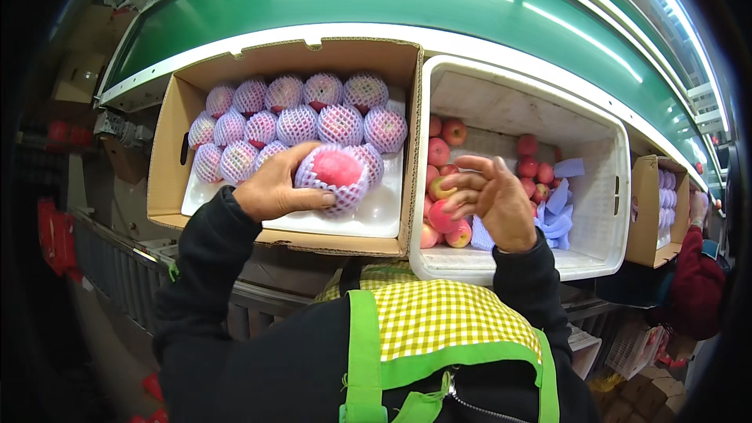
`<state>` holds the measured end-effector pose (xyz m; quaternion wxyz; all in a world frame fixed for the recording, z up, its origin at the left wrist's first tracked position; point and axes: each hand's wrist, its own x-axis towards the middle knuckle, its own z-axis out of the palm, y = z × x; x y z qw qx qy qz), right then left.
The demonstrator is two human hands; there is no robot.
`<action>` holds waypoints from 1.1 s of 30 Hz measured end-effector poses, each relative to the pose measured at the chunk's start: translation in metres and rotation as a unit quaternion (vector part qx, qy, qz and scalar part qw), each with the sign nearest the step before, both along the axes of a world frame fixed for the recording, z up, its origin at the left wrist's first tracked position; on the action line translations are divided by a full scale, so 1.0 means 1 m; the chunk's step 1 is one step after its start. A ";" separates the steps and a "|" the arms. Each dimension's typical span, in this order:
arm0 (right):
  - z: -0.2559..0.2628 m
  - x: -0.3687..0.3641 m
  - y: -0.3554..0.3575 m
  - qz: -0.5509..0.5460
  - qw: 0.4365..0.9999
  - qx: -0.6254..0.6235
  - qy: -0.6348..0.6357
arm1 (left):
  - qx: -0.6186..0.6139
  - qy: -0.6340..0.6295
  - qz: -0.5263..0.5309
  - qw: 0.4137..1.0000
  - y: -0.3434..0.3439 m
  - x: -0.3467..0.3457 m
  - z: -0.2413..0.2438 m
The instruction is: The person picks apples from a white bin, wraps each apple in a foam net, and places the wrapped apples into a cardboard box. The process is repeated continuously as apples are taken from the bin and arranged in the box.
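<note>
My left hand grips an apple in a lilac foam net, its red skin showing through the net's opening. It is over a cardboard box, where several netted apples sit in rows on a white molded tray. My right hand hangs over a white plastic crate, fingers spread and bent, with nothing visibly held. Bare red apples lie below its fingertips at the crate's left side. Loose lilac foam nets are heaped to the right of that hand.
A green conveyor belt with a white rail runs behind the box and crate. Farther right is another cardboard box of netted apples, beside a person in a dark red sleeve. More apples rest at the crate's back.
</note>
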<state>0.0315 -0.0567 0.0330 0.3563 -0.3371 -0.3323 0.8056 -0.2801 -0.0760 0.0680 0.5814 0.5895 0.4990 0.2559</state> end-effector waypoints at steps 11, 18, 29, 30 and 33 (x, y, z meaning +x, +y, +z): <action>-0.043 0.018 -0.008 -0.099 0.993 -0.038 -0.058 | -0.361 -0.053 -0.058 0.929 -0.001 0.031 -0.086; -0.044 0.022 -0.005 -0.105 0.986 0.000 -0.128 | -0.385 -0.089 -0.001 0.919 -0.006 0.049 -0.096; -0.052 0.025 -0.008 -0.052 0.968 0.099 -0.224 | 0.048 0.316 -0.208 0.925 -0.005 0.033 -0.060; -0.052 0.026 -0.007 -0.050 0.970 0.095 -0.218 | 0.131 0.285 -0.188 0.931 -0.008 0.035 -0.055; -0.050 0.031 -0.006 -0.041 0.974 0.090 -0.203 | 0.217 0.296 -0.246 0.897 -0.003 0.054 -0.049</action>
